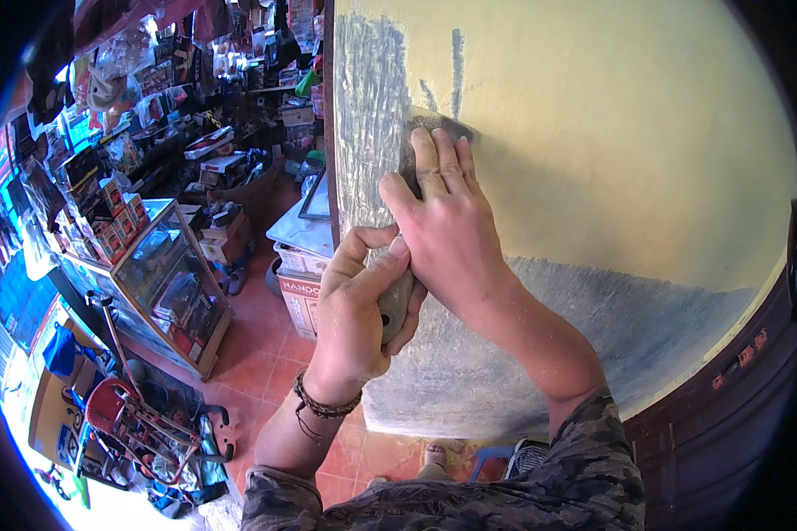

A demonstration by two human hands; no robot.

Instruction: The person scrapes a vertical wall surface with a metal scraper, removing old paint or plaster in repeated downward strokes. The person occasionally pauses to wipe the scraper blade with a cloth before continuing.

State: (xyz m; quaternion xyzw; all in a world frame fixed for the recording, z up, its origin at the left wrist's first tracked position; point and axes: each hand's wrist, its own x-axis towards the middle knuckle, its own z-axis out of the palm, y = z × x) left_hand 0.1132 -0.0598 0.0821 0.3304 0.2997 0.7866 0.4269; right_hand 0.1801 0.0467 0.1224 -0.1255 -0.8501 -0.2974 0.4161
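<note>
A scraper [449,124] with a wide metal blade lies against a yellow wall [629,115]. My left hand [356,296] wraps round its grey handle [397,311], the holed end showing below the thumb. Above it, my right hand [447,208] lies over the blade, fingers stretched out and pressing on it, thumb apart to the left. The middle of the tool is hidden under this hand. Left of the blade runs a rough grey-white scraped strip [367,115]. Two short grey streaks show above the blade, and the lower wall is a broad grey area [593,327].
The wall ends at a left edge beside a cluttered shop. Boxes [299,292] stand close to that edge, with a glass display case [164,292] farther left. A red-framed wheeled item [119,411] stands at lower left on red tiles [261,354]. A dark door [726,416] is at right.
</note>
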